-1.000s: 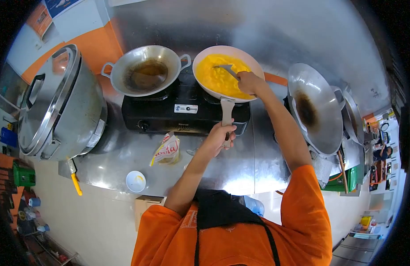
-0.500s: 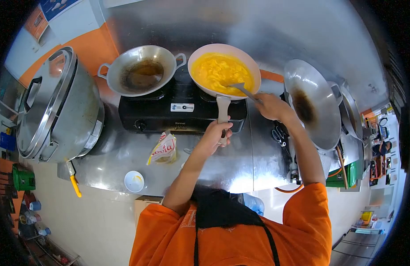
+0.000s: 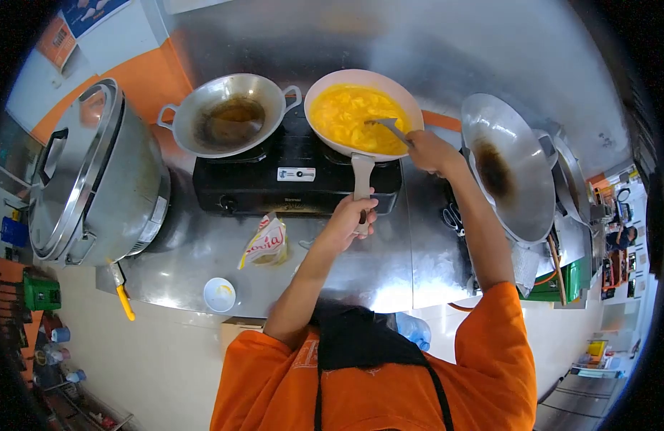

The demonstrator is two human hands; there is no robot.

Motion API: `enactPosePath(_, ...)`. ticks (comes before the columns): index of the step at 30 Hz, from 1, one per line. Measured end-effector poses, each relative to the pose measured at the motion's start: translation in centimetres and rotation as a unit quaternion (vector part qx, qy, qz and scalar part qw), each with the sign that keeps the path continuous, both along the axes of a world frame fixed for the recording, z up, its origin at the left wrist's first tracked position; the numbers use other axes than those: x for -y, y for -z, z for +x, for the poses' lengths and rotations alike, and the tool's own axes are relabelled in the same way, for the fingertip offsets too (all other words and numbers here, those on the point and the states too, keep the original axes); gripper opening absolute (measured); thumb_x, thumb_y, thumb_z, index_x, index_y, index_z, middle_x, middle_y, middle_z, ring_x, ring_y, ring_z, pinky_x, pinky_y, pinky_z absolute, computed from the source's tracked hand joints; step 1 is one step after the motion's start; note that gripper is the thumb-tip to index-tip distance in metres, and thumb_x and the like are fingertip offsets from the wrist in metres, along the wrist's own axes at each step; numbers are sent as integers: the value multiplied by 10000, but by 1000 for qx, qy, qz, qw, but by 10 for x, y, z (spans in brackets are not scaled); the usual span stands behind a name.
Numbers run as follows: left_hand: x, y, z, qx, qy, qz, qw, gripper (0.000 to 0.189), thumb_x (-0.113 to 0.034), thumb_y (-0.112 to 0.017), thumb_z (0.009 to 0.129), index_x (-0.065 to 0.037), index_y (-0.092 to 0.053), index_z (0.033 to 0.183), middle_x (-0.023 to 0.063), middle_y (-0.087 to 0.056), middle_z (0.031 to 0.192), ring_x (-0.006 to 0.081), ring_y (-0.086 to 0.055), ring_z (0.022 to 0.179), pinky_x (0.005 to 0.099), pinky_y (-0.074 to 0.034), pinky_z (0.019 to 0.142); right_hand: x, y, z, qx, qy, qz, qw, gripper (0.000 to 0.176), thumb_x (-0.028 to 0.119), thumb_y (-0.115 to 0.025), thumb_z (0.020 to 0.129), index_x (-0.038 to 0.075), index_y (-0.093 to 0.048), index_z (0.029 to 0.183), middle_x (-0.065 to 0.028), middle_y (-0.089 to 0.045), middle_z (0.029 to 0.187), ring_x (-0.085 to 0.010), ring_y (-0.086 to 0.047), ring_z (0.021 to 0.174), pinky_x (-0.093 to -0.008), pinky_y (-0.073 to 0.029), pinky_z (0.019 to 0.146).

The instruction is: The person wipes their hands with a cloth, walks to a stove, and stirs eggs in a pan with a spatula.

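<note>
My left hand (image 3: 352,221) is closed around the grey handle (image 3: 362,176) of a pale pink pan (image 3: 411,108). The pan sits on the right burner of a black gas stove (image 3: 260,188) and holds soft yellow egg (image 3: 353,111), partly in lumps. Over the pan's right rim, my right hand (image 3: 431,154) grips a grey spatula (image 3: 391,128), its blade in the egg. A two-handled wok (image 3: 235,118) with brown oil stands on the left burner.
At the left is a large metal cooker (image 3: 123,172), with a yellow-handled knife (image 3: 122,294) beneath it. A plastic packet (image 3: 265,243) and a small white bowl (image 3: 219,295) lie in front of the stove. A stained wok (image 3: 515,161) leans at the right. A person (image 3: 625,238) is far right.
My right hand has moved slightly up and left with the spatula, whose blade now lies higher in the egg. My left hand keeps its hold on the pan handle.
</note>
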State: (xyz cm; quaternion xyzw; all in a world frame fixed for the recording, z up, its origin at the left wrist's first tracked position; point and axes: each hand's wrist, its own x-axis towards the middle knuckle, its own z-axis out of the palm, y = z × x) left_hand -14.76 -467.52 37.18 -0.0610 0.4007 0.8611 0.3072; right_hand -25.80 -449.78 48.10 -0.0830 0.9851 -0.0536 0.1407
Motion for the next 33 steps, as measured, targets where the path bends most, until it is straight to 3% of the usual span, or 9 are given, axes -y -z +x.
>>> enactPosePath(3,-1,0,0,5,0,-5,1000,442,-195,-558,806,-100,-379,1199,12,-482,608,142,-477,457,247,-295,365,-12,38,-46,-85,-94,-8,992,324,96,-413,773,-11,-564,1038,-195,-617,751,-279,-609,518,-367,-481,453)
enactPosePath(9,-1,-1,0,13,-3,-22,1000,411,-217,-580,797,-132,-421,1166,-9,-480,613,120,-460,447,240,-294,377,19,27,-75,9,-6,6,1000,331,81,-403,759,-11,-572,1029,-196,-624,797,-266,-620,554,-362,-491,478)
enactPosePath(15,-2,-2,2,10,-2,-24,1000,428,-218,-573,800,-121,-410,1184,-2,-482,619,126,-470,457,243,-296,378,3,49,-105,-20,-54,23,998,353,107,-423,769,1,-562,1076,-187,-619,793,-251,-597,499,-362,-476,439)
enactPosePath(19,-1,0,0,9,-2,-17,1000,444,-211,-562,807,-107,-379,1198,16,-494,614,141,-494,457,248,-300,367,0,11,-46,-18,-34,-22,999,362,140,-450,777,7,-557,1096,-191,-621,769,-256,-592,489,-362,-484,465)
enactPosePath(21,-1,1,-1,5,-2,-17,1000,434,-210,-558,807,-108,-384,1192,15,-495,614,142,-493,453,249,-301,367,-5,-2,-23,9,4,-47,999,323,138,-455,766,-10,-595,1017,-216,-632,777,-288,-618,533,-391,-514,541)
enactPosePath(24,-1,2,-1,3,2,-10,1000,425,-211,-553,807,-105,-388,1185,15,-495,613,143,-492,451,251,-304,366,-15,-13,6,66,1,-63,996,341,180,-455,800,-3,-577,1060,-207,-632,794,-285,-604,499,-399,-513,566)
enactPosePath(27,-1,3,0,1,-1,-7,1000,418,-211,-547,809,-103,-390,1181,15,-493,611,142,-493,459,251,-305,364,-31,-10,28,60,15,-58,996,335,177,-448,814,4,-571,1073,-221,-627,835,-332,-624,623,-417,-506,665)
enactPosePath(30,-1,3,-1,0,3,-9,1000,412,-212,-542,814,-101,-392,1181,15,-491,611,142,-493,470,251,-306,365,-28,-29,52,40,-35,-44,998,339,176,-447,821,11,-560,1095,-238,-609,932,-382,-598,836,-441,-465,791)
enactPosePath(33,0,2,-1,-1,9,-9,1000,413,-217,-540,820,-100,-391,1187,14,-490,612,142,-491,476,249,-307,370,-56,-3,48,-47,-92,-59,993,337,163,-444,811,12,-562,1089,-244,-578,1021,-404,-525,989,-453,-404,885)
